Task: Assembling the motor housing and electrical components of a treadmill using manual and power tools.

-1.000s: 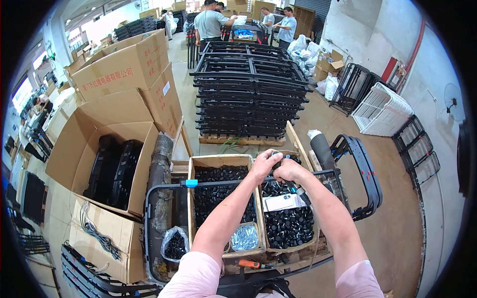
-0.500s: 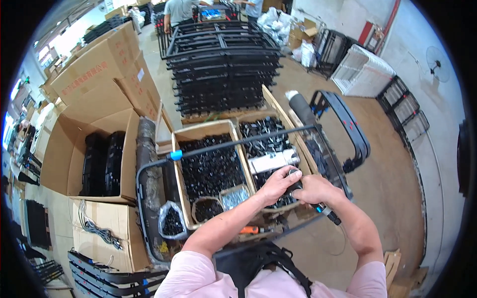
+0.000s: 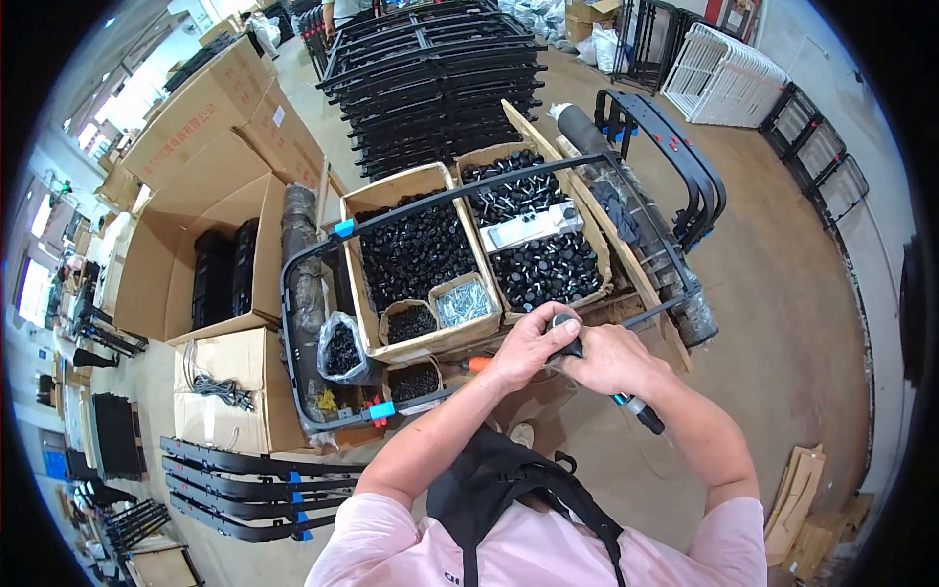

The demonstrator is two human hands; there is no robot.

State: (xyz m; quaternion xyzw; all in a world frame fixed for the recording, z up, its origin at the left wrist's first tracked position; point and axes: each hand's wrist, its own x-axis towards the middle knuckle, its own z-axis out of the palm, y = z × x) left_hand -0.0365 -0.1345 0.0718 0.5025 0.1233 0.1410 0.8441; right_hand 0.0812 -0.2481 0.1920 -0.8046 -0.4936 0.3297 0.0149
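Note:
My left hand (image 3: 533, 344) is closed on a small black round-headed piece (image 3: 562, 321), with the thumb pressed near its top. Against it, my right hand (image 3: 616, 360) wraps round a slim hand-held power screwdriver (image 3: 641, 414), whose black and blue end sticks out below the fist. Its working tip is hidden between the hands. Both hands hover at the near edge of a black tubular frame (image 3: 411, 213) with blue clips, which lies across the part boxes. Beyond them a cardboard box holds black plastic caps (image 3: 548, 270), and another holds black round parts (image 3: 416, 252).
A white box-shaped piece (image 3: 528, 228) lies across the right box. Small trays hold silvery screws (image 3: 463, 303) and dark bits. Wrapped rolls (image 3: 301, 235) flank the boxes. A large open carton (image 3: 147, 274) stands left, stacked black frames (image 3: 435, 88) behind, curved black rails (image 3: 245, 489) near left.
The view has shifted, so the boxes and frame sit higher in it. Both hands have drawn back from over the right box toward me, still together on the screwdriver and black piece.

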